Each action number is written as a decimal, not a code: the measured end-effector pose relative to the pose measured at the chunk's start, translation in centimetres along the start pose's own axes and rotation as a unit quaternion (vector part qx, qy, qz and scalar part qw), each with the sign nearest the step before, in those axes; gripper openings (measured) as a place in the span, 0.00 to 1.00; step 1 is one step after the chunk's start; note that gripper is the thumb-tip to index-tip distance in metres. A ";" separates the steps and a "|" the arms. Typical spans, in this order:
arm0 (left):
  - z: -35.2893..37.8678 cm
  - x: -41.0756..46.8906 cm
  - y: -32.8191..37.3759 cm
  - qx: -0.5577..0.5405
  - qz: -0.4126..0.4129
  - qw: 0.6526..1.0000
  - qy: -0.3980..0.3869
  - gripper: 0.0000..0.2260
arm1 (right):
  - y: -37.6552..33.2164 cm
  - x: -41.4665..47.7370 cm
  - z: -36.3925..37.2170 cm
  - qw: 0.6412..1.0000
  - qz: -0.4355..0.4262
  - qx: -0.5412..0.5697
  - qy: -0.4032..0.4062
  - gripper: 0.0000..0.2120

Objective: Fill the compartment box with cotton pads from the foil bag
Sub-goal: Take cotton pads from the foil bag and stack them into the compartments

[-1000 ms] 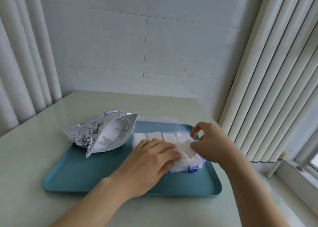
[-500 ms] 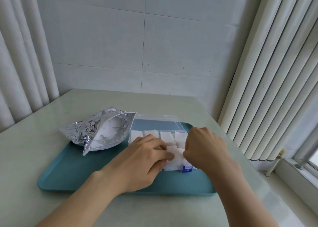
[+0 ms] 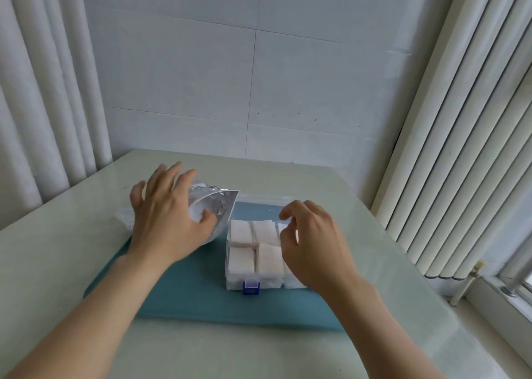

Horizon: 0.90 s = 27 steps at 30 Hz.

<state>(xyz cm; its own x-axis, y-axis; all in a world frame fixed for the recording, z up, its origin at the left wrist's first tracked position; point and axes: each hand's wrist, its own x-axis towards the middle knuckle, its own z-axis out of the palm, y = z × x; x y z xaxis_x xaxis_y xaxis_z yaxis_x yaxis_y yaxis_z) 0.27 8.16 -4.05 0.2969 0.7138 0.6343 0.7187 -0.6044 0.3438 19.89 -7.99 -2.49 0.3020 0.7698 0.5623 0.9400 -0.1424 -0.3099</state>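
A clear compartment box with a blue latch sits on the teal tray, its lid lying open behind it. White cotton pads fill the compartments that show. The silver foil bag lies at the box's left, mouth open with white pads inside. My left hand hovers over the bag with fingers spread, holding nothing. My right hand hangs over the right side of the box, fingers loosely curled and empty, hiding the compartments there.
The tray lies on a pale green table in a corner. A tiled wall stands behind, with vertical blinds at the right and curtains at the left. A window sill is at the lower right.
Both hands were pressing pads into the box. My left hand has lifted off and swung left over the foil bag; my right hand has let go and risen above the box.
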 end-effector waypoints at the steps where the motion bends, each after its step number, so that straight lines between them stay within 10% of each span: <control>1: -0.3 0.3 -0.4 -0.013 -0.051 0.998 -0.044 0.36 | -0.1 0.1 0.6 1.000 -0.023 0.006 -0.004 0.14; 7: -1.3 0.6 -1.6 -0.122 -0.180 0.965 -0.146 0.35 | -2.0 1.5 3.0 0.993 -0.100 0.005 -0.057 0.18; 13: 0.1 0.8 -2.1 -0.199 -0.200 0.954 -0.100 0.19 | -5.3 3.4 4.6 0.974 -0.141 0.138 -0.110 0.12; 27: 1.4 1.8 -3.9 -0.151 -0.209 0.962 -0.091 0.22 | -7.4 8.8 8.2 0.974 -0.086 0.058 -0.200 0.11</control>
<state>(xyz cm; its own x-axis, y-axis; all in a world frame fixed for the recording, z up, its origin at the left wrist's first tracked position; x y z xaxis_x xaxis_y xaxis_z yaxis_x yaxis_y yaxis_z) -1.09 12.26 -5.23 0.1464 0.9504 0.2744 0.5920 -0.3064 0.7454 14.28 4.95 -1.46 0.0334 0.9601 0.2778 0.9403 0.0640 -0.3343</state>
